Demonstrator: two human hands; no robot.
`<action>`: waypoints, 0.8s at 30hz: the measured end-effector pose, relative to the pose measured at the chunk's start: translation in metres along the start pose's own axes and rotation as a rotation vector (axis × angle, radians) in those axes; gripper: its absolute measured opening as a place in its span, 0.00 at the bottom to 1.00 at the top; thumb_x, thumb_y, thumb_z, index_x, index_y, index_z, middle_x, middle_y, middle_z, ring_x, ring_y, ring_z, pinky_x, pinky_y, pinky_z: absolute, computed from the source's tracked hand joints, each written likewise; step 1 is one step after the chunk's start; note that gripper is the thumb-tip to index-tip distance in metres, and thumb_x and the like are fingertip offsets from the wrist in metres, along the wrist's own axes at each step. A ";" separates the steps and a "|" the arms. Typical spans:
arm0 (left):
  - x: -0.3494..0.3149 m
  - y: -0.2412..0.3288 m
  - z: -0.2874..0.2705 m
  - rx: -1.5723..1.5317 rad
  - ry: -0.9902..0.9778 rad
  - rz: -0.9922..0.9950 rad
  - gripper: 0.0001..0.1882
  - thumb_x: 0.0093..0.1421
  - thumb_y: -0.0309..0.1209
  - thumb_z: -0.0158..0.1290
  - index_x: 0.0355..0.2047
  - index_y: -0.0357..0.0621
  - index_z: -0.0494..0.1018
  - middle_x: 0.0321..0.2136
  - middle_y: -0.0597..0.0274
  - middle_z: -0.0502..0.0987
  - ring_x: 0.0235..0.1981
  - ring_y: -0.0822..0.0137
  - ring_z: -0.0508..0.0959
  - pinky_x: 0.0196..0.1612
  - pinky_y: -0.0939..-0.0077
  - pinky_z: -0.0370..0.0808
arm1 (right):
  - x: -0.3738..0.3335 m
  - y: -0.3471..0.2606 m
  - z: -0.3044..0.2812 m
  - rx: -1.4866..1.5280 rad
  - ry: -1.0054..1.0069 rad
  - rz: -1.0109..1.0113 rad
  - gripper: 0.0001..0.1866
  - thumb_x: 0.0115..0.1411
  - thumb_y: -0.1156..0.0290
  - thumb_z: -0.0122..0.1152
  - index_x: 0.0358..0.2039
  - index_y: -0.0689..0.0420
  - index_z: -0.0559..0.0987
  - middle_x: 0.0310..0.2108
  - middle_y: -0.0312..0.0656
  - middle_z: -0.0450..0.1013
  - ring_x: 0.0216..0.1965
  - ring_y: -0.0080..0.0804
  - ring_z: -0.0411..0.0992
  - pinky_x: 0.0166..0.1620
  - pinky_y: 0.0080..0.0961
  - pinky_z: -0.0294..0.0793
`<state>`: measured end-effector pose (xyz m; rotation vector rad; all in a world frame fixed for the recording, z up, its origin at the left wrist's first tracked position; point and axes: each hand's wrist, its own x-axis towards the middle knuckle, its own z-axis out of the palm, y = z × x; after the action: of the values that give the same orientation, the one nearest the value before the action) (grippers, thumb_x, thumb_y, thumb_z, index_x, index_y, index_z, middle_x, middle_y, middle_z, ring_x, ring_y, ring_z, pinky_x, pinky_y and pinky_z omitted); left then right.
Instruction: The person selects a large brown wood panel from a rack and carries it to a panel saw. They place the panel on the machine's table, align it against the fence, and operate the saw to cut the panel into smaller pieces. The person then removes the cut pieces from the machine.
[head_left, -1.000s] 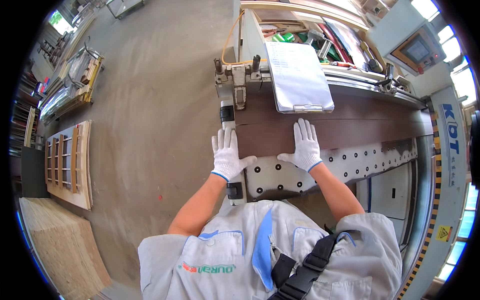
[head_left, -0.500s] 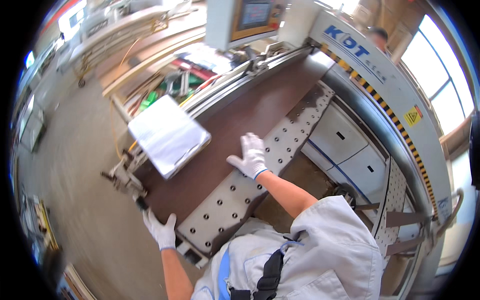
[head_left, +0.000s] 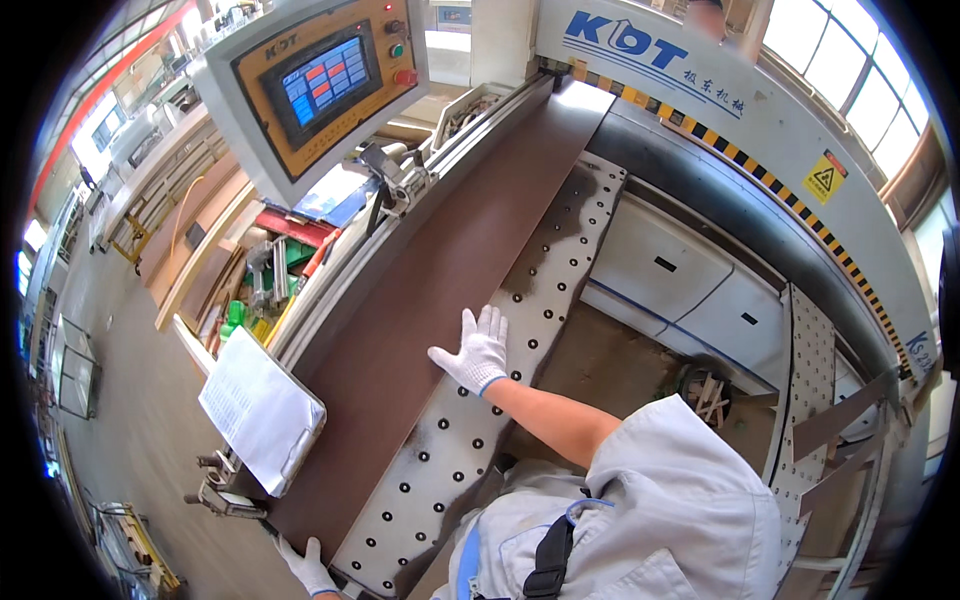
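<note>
A long brown board (head_left: 430,270) lies along the white perforated support table (head_left: 450,440), its far end reaching the big machine. My right hand (head_left: 475,350), in a white knit glove, rests with spread fingers on the board's right edge. At the near end of the board is my left hand (head_left: 305,568), gloved the same way, its thumb apart from the fingers by the corner. Neither hand grips anything. A clipboard with white papers (head_left: 258,405) sits beside the board on its left, above a metal clamp fitting (head_left: 228,490).
A control panel with a lit screen (head_left: 325,85) hangs at the upper left. The machine's long beam (head_left: 650,60) carries a black and yellow striped strip. Tools and scraps (head_left: 270,265) fill a bench at left. A round bin with offcuts (head_left: 708,395) stands below.
The view has turned, so the control panel shows more fully and the board and clipboard sit lower left. Both hands stay on or by the board, fingers still spread.
</note>
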<state>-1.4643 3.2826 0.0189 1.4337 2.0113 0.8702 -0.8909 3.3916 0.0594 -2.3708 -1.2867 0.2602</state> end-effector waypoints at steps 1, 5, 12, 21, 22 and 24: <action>0.001 -0.010 -0.004 0.034 0.025 0.019 0.43 0.58 0.25 0.61 0.72 0.24 0.56 0.72 0.40 0.61 0.71 0.50 0.64 0.75 0.60 0.58 | 0.000 -0.004 0.002 -0.001 -0.019 -0.008 0.61 0.56 0.29 0.62 0.74 0.68 0.59 0.75 0.74 0.46 0.79 0.66 0.39 0.78 0.51 0.32; 0.004 -0.008 -0.001 -0.007 -0.004 0.044 0.44 0.58 0.24 0.60 0.72 0.25 0.56 0.73 0.41 0.58 0.72 0.50 0.62 0.75 0.60 0.57 | 0.005 0.000 0.005 0.014 0.019 0.004 0.59 0.57 0.30 0.61 0.73 0.67 0.59 0.74 0.72 0.49 0.78 0.65 0.40 0.78 0.54 0.31; -0.009 0.031 0.007 0.022 0.013 0.006 0.44 0.56 0.26 0.61 0.72 0.26 0.57 0.74 0.40 0.56 0.74 0.47 0.58 0.77 0.59 0.54 | 0.009 0.003 0.005 0.057 0.117 0.031 0.58 0.55 0.33 0.66 0.71 0.69 0.62 0.73 0.71 0.52 0.77 0.63 0.44 0.78 0.51 0.36; -0.012 0.034 0.005 0.050 0.014 0.022 0.45 0.56 0.28 0.62 0.71 0.26 0.58 0.75 0.40 0.53 0.75 0.46 0.55 0.76 0.57 0.55 | 0.010 -0.018 0.001 0.013 0.045 0.119 0.59 0.55 0.32 0.65 0.74 0.64 0.60 0.74 0.74 0.48 0.79 0.65 0.40 0.79 0.52 0.32; -0.013 0.024 0.010 0.073 0.018 0.027 0.45 0.56 0.28 0.62 0.71 0.26 0.58 0.75 0.39 0.53 0.75 0.46 0.56 0.76 0.57 0.55 | 0.010 -0.018 0.000 0.005 0.041 0.127 0.59 0.55 0.32 0.65 0.74 0.63 0.60 0.74 0.74 0.47 0.79 0.66 0.39 0.79 0.52 0.31; -0.007 0.009 0.011 0.109 0.025 0.050 0.45 0.57 0.30 0.64 0.71 0.25 0.58 0.75 0.40 0.53 0.75 0.45 0.55 0.76 0.56 0.55 | 0.012 -0.018 0.003 0.020 0.048 0.117 0.59 0.55 0.32 0.65 0.74 0.63 0.60 0.74 0.76 0.47 0.78 0.67 0.38 0.78 0.53 0.31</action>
<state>-1.4489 3.2798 0.0185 1.5458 2.0777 0.8150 -0.8991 3.4106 0.0658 -2.4237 -1.1208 0.2492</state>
